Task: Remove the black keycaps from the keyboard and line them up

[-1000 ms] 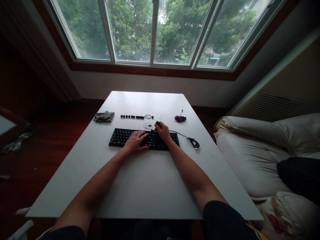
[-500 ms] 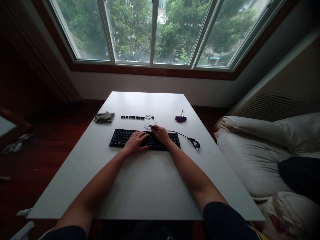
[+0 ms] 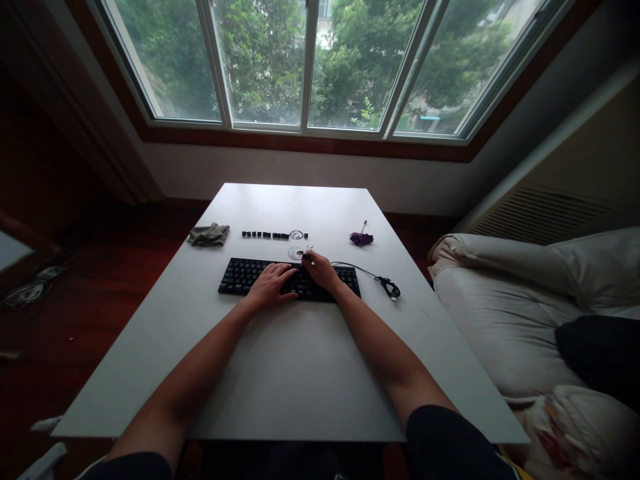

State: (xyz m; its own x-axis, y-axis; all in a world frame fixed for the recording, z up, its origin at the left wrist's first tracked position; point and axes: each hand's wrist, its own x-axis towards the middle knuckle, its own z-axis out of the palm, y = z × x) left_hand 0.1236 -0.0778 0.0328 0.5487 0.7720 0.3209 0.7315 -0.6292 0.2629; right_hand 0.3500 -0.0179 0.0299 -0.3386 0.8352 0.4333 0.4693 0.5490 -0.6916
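A black keyboard (image 3: 239,275) lies on the white table (image 3: 280,380). My left hand (image 3: 271,283) rests spread over its middle, fingers flat on the keys and thumb stretched to the right. Over the keyboard's back edge, my right hand (image 3: 321,271) is closed in a pinch on a small keycap puller (image 3: 309,250), whose thin wire ends poke up past the fingers. The fingers hide most of it. Just behind the keyboard is a clear round lid or dish (image 3: 293,253). Farther back, several black keycaps (image 3: 265,235) stand in a row, with a thin ring-shaped item (image 3: 297,235) near its right end.
A grey cloth (image 3: 209,235) lies at the table's left edge. On the right are a purple cloth-like brush (image 3: 361,238) and the keyboard's bundled cable (image 3: 389,287). A pale sofa (image 3: 490,313) stands right of the table, and a window (image 3: 310,67) is beyond it.
My right hand has shifted very slightly at the keyboard's back edge, still pinching the puller. My left hand and the laid-out things stay in place.
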